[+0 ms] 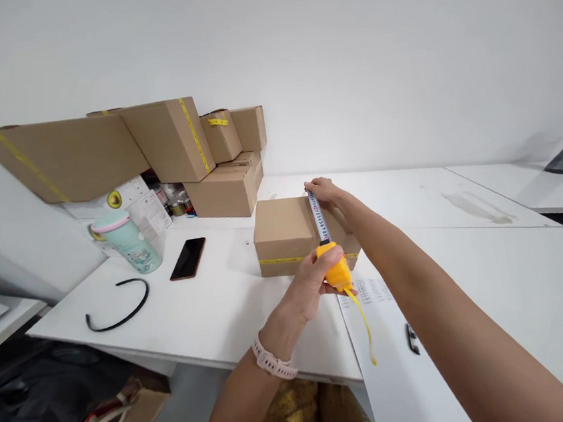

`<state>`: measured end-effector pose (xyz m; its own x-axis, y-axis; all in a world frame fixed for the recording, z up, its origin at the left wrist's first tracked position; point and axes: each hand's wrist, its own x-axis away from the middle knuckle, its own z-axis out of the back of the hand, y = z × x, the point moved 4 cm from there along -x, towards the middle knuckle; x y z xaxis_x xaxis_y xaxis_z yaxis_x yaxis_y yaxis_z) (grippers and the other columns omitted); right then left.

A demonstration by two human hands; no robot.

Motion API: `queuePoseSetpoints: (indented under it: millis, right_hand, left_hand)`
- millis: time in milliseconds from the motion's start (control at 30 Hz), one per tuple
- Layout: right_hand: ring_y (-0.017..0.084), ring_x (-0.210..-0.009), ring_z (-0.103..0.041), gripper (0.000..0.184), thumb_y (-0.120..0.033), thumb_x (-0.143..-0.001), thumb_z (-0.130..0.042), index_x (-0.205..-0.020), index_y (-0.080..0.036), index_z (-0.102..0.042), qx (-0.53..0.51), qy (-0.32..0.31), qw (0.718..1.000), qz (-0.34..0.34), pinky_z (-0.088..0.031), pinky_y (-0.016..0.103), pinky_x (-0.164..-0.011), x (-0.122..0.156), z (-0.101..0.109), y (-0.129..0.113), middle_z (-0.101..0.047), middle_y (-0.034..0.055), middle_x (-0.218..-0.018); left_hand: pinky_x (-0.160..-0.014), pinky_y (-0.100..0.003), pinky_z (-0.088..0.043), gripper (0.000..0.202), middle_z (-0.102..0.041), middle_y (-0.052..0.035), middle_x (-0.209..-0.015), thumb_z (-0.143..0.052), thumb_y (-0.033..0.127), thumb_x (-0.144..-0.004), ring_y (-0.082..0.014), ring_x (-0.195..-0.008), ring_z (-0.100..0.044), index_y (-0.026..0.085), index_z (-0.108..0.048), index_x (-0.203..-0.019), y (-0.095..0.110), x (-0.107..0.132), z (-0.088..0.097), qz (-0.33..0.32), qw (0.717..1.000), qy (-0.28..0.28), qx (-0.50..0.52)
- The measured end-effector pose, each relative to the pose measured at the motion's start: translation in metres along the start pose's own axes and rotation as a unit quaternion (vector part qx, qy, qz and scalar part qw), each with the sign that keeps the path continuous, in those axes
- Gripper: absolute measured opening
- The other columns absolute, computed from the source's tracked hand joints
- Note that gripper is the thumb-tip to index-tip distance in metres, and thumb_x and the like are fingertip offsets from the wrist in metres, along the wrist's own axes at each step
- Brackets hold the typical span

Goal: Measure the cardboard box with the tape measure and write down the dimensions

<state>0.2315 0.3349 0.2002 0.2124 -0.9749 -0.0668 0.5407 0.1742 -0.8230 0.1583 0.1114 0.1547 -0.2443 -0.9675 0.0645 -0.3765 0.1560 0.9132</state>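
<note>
A small cardboard box (284,234) with a yellow tape band sits on the white table (212,312). My left hand (314,281) is closed around a yellow tape measure (337,271) at the box's near edge. Its white blade (318,217) runs across the box top. My right hand (322,190) pinches the blade's end at the far edge of the box. A yellow wrist strap hangs down from the tape measure's case.
Several cardboard boxes (168,142) are stacked at the back left. A mint cup (126,241), a black phone (188,258) and a black curved band (118,309) lie to the left. A printed sheet (370,290) and a black pen (411,338) lie near the front.
</note>
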Motion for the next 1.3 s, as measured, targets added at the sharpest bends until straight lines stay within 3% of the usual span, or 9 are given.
queuePoseSetpoints:
  millis: [233, 600, 767, 833, 900, 1000, 1133, 1200, 1300]
  right_hand:
    - [0.029, -0.094, -0.062, 0.031, -0.051, -0.085, -0.066, -0.095, -0.022, -0.069, 0.079, -0.02, 0.996, -0.022, -0.047, 0.042, -0.084, 0.008, -0.007, -0.001, -0.071, 0.0104, -0.095]
    - [0.025, -0.083, -0.063, 0.036, -0.057, -0.092, -0.052, -0.108, -0.029, -0.067, 0.043, -0.009, 0.993, 0.113, -0.05, 0.042, -0.075, 0.046, -0.002, 0.006, -0.072, 0.0086, -0.102]
    - [0.028, -0.093, -0.066, 0.043, -0.066, -0.091, -0.049, -0.107, -0.031, -0.069, -0.004, -0.062, 0.994, 0.089, -0.052, 0.042, -0.083, 0.026, 0.008, 0.006, -0.075, 0.0067, -0.104]
    - [0.028, -0.103, -0.066, 0.046, -0.067, -0.092, -0.049, -0.109, -0.03, -0.069, -0.021, -0.068, 0.995, 0.075, -0.053, 0.041, -0.088, 0.01, 0.022, 0.008, -0.074, 0.0078, -0.113]
    - [0.026, -0.108, -0.066, 0.051, -0.066, -0.095, -0.044, -0.115, -0.025, -0.067, -0.05, -0.012, 0.997, 0.06, -0.053, 0.039, -0.091, 0.0, 0.042, 0.019, -0.072, 0.0115, -0.122]
    - [0.024, -0.096, -0.068, 0.063, -0.069, -0.097, -0.037, -0.122, -0.018, -0.063, -0.052, 0.073, 0.996, 0.025, -0.055, 0.036, -0.085, 0.015, 0.067, 0.054, -0.073, 0.0168, -0.11]
    - [0.023, -0.076, -0.068, 0.082, -0.078, -0.094, -0.025, -0.144, -0.02, -0.052, 0.05, -0.016, 0.998, 0.02, -0.057, 0.04, -0.078, 0.075, 0.062, 0.093, -0.073, 0.0131, -0.097]
    - [0.025, -0.085, -0.07, 0.083, -0.079, -0.094, -0.025, -0.152, -0.024, -0.045, 0.04, -0.055, 0.997, 0.022, -0.058, 0.04, -0.08, 0.103, 0.054, 0.097, -0.071, 0.0142, -0.117]
    - [0.029, -0.11, -0.066, 0.078, -0.078, -0.091, -0.041, -0.152, -0.03, -0.046, 0.046, -0.037, 0.997, 0.047, -0.057, 0.039, -0.086, 0.118, 0.053, 0.079, -0.059, 0.0117, -0.144]
  left_hand:
    - [-0.061, -0.033, -0.06, 0.058, -0.057, -0.0018, -0.081, -0.078, 0.068, -0.068, -0.0135, -0.064, -0.059, 0.018, -0.057, -0.089, -0.01, -0.005, 0.0, 0.007, 1.0, 0.027, -0.003]
    - [-0.045, -0.022, -0.051, 0.052, -0.057, -0.005, -0.086, -0.075, 0.062, -0.072, -0.0133, -0.067, -0.056, 0.016, -0.062, -0.092, -0.006, 0.01, -0.003, 0.011, 0.998, 0.059, -0.013]
    - [-0.043, -0.022, -0.048, 0.052, -0.059, -0.0058, -0.088, -0.073, 0.061, -0.072, -0.0129, -0.064, -0.056, 0.015, -0.062, -0.093, -0.003, 0.013, 0.004, 0.011, 0.998, 0.058, -0.001]
    - [-0.042, -0.022, -0.048, 0.053, -0.059, -0.0051, -0.087, -0.075, 0.059, -0.072, -0.0135, -0.064, -0.057, 0.015, -0.062, -0.098, 0.002, 0.025, 0.017, -0.023, 0.997, 0.072, -0.015]
    - [-0.044, -0.024, -0.051, 0.056, -0.06, -0.0039, -0.091, -0.079, 0.053, -0.07, -0.0138, -0.066, -0.058, 0.017, -0.06, -0.108, 0.008, 0.041, 0.039, -0.094, 0.987, 0.119, -0.05]
    - [-0.051, -0.024, -0.056, 0.06, -0.06, -0.0008, -0.096, -0.084, 0.044, -0.069, -0.012, -0.069, -0.058, 0.021, -0.055, -0.117, 0.01, 0.063, 0.084, -0.182, 0.952, 0.223, -0.108]
    - [-0.05, -0.024, -0.054, 0.054, -0.058, 0.0012, -0.086, -0.08, 0.048, -0.073, -0.0132, -0.067, -0.059, 0.02, -0.055, -0.112, -0.005, 0.065, 0.132, -0.128, 0.951, 0.249, -0.129]
    - [-0.047, -0.025, -0.053, 0.053, -0.059, 0.0002, -0.084, -0.078, 0.051, -0.072, -0.0146, -0.066, -0.06, 0.018, -0.056, -0.106, -0.007, 0.06, 0.142, -0.095, 0.961, 0.228, -0.124]
    - [-0.043, -0.025, -0.051, 0.055, -0.06, -0.0006, -0.083, -0.079, 0.052, -0.068, -0.0153, -0.063, -0.061, 0.017, -0.057, -0.104, 0.009, 0.055, 0.141, -0.103, 0.965, 0.207, -0.122]
